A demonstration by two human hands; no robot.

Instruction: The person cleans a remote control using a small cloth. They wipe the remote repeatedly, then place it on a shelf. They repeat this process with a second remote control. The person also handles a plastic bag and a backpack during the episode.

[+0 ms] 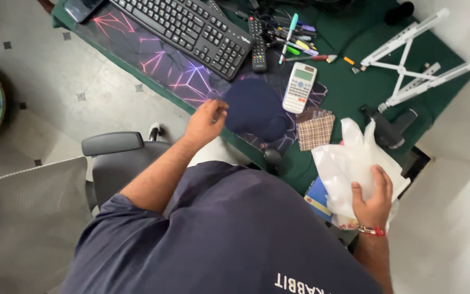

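In the head view we find the right hand point(373, 198) at about four o'clock, fingers curled shut around a crumpled translucent white plastic bag point(349, 163) that is already gathered up off the green desk surface point(365, 87). The left hand point(206, 121) sits near the centre, fingers loosely bent and holding nothing, above the edge of the dark desk mat with glowing pink lines point(159, 54). We judge the work only part done: a small checked fabric pouch point(315, 130), a white calculator point(299, 87) and the loose pens point(295, 41) at twelve o'clock lie untouched.

a green-topped desk point(354, 92) fills the upper middle, pale tiled floor point(55, 76) at upper left, grey office chair point(110, 163) at lower left, white wall point(463, 218) at right.
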